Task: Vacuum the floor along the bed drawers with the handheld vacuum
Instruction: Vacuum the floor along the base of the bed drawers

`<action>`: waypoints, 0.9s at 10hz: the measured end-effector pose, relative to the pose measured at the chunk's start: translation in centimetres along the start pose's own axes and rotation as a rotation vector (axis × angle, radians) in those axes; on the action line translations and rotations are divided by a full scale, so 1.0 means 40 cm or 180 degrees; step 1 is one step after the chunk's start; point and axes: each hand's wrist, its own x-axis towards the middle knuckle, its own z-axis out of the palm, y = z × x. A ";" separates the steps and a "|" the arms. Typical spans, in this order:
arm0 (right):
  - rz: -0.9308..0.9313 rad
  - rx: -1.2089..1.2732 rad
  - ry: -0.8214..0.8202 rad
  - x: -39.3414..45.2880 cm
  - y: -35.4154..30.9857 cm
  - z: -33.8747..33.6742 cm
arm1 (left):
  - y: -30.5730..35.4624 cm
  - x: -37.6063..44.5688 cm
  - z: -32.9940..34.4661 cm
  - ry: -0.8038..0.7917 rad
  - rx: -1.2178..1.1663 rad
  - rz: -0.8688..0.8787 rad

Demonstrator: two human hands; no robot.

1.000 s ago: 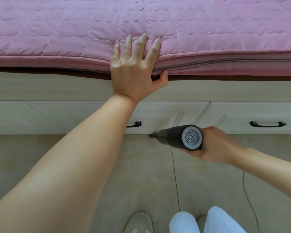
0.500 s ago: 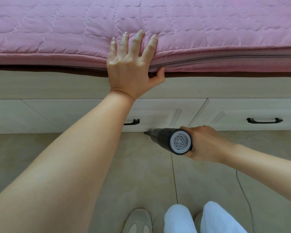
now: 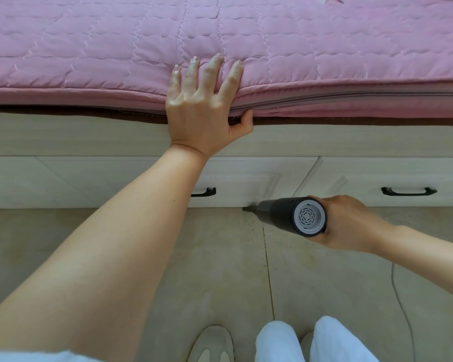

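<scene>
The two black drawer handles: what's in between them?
In the head view, between the left handle and the right handle lie pale drawer fronts and the gap where they meet. The vacuum, gripped by the right hand, sits just below.

Beige tiled floor (image 3: 207,270), with a grout line running toward the bed drawers (image 3: 259,178); dark specks lie beside that line near the drawer base. A thin grey cord (image 3: 400,304) and a pale slipper (image 3: 211,344) lie on the tiles. Bed carries a pink quilted mattress pad (image 3: 324,48), left hand (image 3: 202,111) resting flat on its edge.
</scene>
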 end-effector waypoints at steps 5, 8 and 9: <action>0.0173 0.0468 -0.0064 -0.040 0.015 -0.032 | 0.002 0.001 -0.001 -0.0025 -0.0007 -0.0008; 0.0151 0.0396 0.0063 -0.003 -0.010 -0.022 | 0.001 0.001 -0.001 0.0009 -0.0020 -0.0002; 0.0090 0.0421 -0.0047 -0.006 -0.012 -0.024 | 0.001 0.002 0.000 0.0005 -0.0025 -0.0006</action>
